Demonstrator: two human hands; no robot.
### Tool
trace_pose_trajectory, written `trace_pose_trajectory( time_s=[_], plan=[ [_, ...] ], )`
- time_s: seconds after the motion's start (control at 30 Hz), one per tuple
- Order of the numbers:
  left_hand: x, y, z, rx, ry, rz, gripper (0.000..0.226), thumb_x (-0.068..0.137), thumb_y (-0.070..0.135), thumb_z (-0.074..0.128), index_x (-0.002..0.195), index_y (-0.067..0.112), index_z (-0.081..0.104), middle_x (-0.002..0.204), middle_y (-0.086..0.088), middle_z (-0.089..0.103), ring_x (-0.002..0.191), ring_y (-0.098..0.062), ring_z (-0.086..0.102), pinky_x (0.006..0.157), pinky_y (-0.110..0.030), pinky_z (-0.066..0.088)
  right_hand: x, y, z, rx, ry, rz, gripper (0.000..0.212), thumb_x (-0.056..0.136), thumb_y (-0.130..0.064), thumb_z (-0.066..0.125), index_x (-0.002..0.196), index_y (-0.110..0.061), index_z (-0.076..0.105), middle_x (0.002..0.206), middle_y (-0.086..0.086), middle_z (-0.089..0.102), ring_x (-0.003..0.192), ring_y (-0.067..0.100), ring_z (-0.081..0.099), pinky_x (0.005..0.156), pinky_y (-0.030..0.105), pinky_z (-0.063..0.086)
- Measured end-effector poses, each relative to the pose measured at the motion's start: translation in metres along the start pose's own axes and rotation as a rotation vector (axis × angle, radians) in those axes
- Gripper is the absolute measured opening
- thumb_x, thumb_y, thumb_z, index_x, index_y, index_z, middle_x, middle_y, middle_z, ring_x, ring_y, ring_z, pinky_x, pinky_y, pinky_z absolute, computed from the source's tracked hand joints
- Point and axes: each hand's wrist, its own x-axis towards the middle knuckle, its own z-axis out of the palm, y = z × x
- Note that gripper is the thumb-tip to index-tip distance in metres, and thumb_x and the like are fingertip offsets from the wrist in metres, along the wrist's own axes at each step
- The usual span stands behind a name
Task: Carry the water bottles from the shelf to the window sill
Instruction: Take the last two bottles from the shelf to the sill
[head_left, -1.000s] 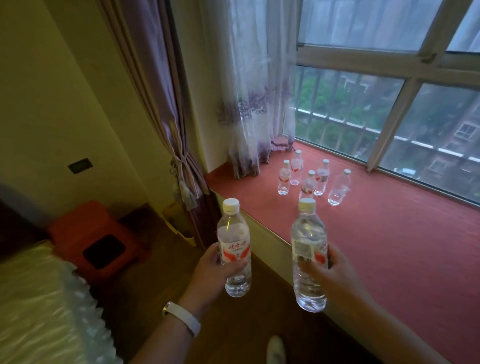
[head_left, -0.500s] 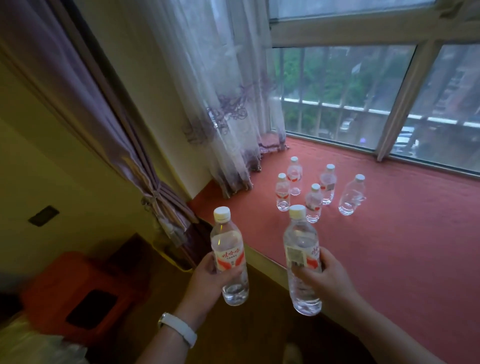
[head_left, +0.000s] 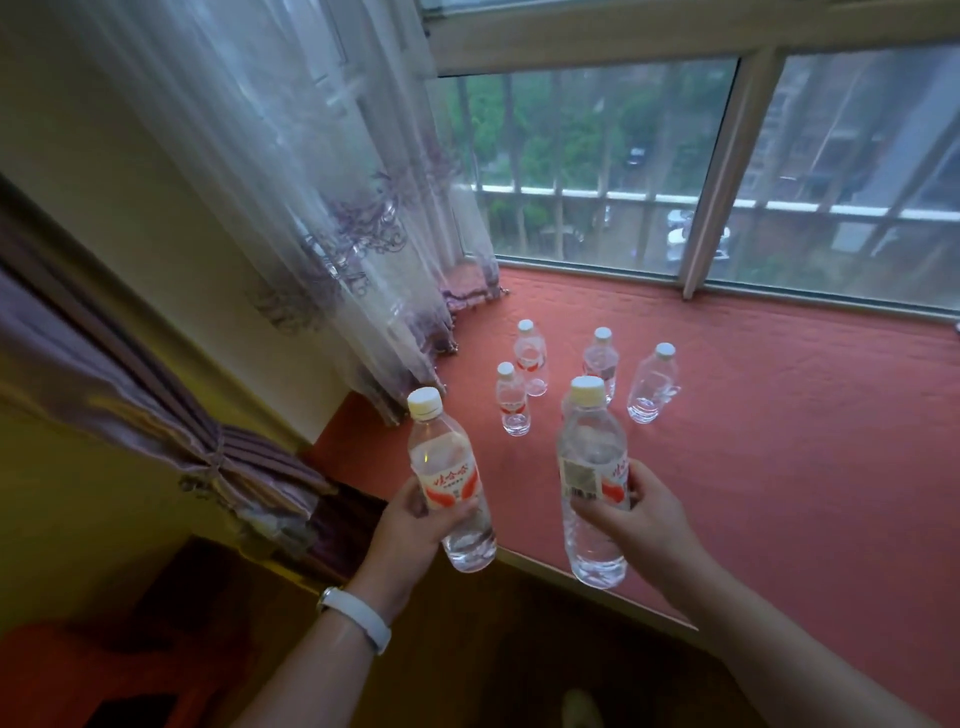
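My left hand (head_left: 410, 535) grips a clear water bottle (head_left: 447, 467) with a white cap and red label, held upright over the near edge of the red window sill (head_left: 779, 441). In my right hand (head_left: 649, 519) is a second such bottle (head_left: 592, 467), also upright, just over the sill's front edge. Several more bottles stand farther back on the sill: one at the left (head_left: 512, 400), one behind it (head_left: 531, 356), one at the middle (head_left: 601, 361) and one at the right (head_left: 653, 384). Another is mostly hidden behind the right-hand bottle.
A sheer white curtain (head_left: 337, 208) hangs down to the sill's left end. A tied purple drape (head_left: 171, 415) hangs at the left wall. The window (head_left: 727, 156) runs along the sill's back. A red stool (head_left: 78, 675) stands at the lower left on the dark floor.
The view has come closer to the sill and turned toward the window. Both hands, each with its bottle, have moved forward to the sill's front edge.
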Motion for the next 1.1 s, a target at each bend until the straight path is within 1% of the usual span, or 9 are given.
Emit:
trace_pose_trajectory(
  time_s=[0.13,0.33,0.5,0.63,0.77,0.87,0.93,1.0,1.1],
  plan=[
    [0.032,-0.006,0.0,0.011,-0.055,-0.013,0.039,0.079,0.004,0.079,0.116,0.008,0.065,0.109,-0.008,0.076,0.101,-0.02,0.073,0.087,-0.032,0.058,0.011,0.006,0.005,-0.01,0.078,0.031,0.038,0.071,-0.017,0.086,0.101,-0.029,0.066,0.093,-0.01,0.076,0.083,0.007,0.072,0.072,0.025,0.055],
    [0.094,-0.045,-0.007,0.07,-0.155,0.001,0.043,0.077,0.003,0.082,0.115,0.008,0.063,0.106,-0.009,0.076,0.101,-0.023,0.073,0.085,-0.031,0.057,0.038,0.045,0.022,-0.064,0.195,0.016,0.037,0.071,-0.017,0.085,0.1,-0.029,0.066,0.091,-0.013,0.075,0.082,0.004,0.071,0.073,0.026,0.055],
    [0.147,-0.097,-0.006,0.077,-0.12,0.026,0.054,0.071,0.0,0.085,0.117,0.001,0.058,0.111,-0.016,0.073,0.105,-0.03,0.07,0.094,-0.043,0.055,0.071,0.09,0.044,-0.061,0.27,-0.028,0.037,0.07,-0.01,0.086,0.097,-0.026,0.065,0.085,-0.017,0.075,0.076,-0.002,0.069,0.063,0.011,0.051],
    [0.185,-0.136,-0.003,0.073,-0.15,0.059,0.051,0.072,-0.003,0.083,0.117,0.0,0.059,0.112,-0.018,0.073,0.106,-0.032,0.07,0.097,-0.047,0.054,0.096,0.125,0.05,-0.044,0.323,-0.05,0.039,0.071,-0.01,0.086,0.1,-0.026,0.065,0.09,-0.006,0.076,0.083,0.006,0.071,0.075,0.023,0.055],
    [0.213,-0.164,0.001,0.063,-0.206,0.087,0.047,0.072,-0.003,0.082,0.114,0.004,0.063,0.108,-0.013,0.075,0.104,-0.03,0.071,0.094,-0.042,0.055,0.118,0.157,0.047,-0.048,0.35,-0.08,0.04,0.07,-0.012,0.086,0.103,-0.023,0.066,0.092,-0.004,0.076,0.085,0.009,0.071,0.082,0.035,0.057],
    [0.233,-0.183,0.006,0.029,-0.239,0.118,0.048,0.072,0.0,0.083,0.116,0.007,0.065,0.107,-0.009,0.076,0.101,-0.023,0.073,0.083,-0.031,0.058,0.138,0.18,0.048,-0.061,0.379,-0.129,0.044,0.062,-0.028,0.085,0.102,-0.028,0.065,0.093,-0.011,0.075,0.085,0.005,0.07,0.078,0.03,0.055],
    [0.248,-0.194,0.013,0.009,-0.261,0.158,0.051,0.071,0.001,0.082,0.118,0.005,0.064,0.109,-0.012,0.075,0.099,-0.023,0.073,0.082,-0.029,0.057,0.153,0.192,0.047,-0.066,0.4,-0.158,0.044,0.06,-0.031,0.083,0.1,-0.029,0.064,0.092,-0.015,0.074,0.084,0.002,0.07,0.074,0.024,0.052],
    [0.262,-0.204,0.018,-0.006,-0.277,0.2,0.053,0.073,-0.004,0.079,0.122,0.003,0.061,0.113,-0.016,0.073,0.102,-0.025,0.071,0.088,-0.034,0.055,0.169,0.202,0.046,-0.088,0.401,-0.2,0.042,0.064,-0.024,0.085,0.101,-0.027,0.065,0.092,-0.016,0.075,0.083,0.001,0.07,0.074,0.025,0.052],
    [0.285,-0.219,0.026,-0.035,-0.298,0.277,0.052,0.074,-0.008,0.077,0.122,0.002,0.061,0.11,-0.011,0.074,0.099,-0.019,0.072,0.086,-0.029,0.056,0.191,0.22,0.043,-0.117,0.399,-0.255,0.045,0.07,-0.015,0.084,0.11,-0.02,0.065,0.097,-0.004,0.075,0.091,0.012,0.071,0.085,0.039,0.056]
  ],
)
